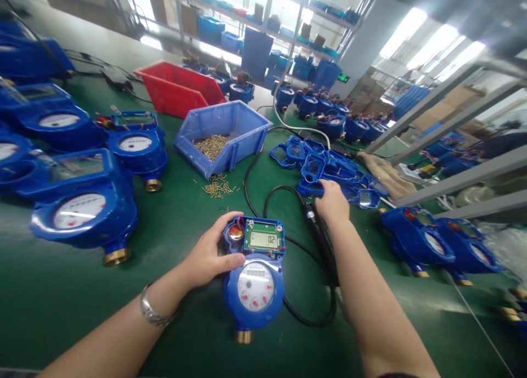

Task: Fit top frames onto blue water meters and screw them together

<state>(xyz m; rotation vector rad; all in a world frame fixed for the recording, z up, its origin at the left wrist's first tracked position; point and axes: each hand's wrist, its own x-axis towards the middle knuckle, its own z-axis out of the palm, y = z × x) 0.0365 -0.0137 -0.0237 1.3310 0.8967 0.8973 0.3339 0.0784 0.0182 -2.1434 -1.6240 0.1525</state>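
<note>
Left hand [214, 254] clamped on blue meter [254, 279] | right fingers on blue cover [312, 168], closure unclear

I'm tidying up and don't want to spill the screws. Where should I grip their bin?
Probably the blue bin's tall back rim, from the right, fingers over the edge: its low-cut front faces left, beside loose screws.

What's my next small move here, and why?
Probably lift one blue cover with your right hand and bring it to the meter: your fingers are already at the covers, your left hand steadies the meter, and its circuit board is exposed.
</note>
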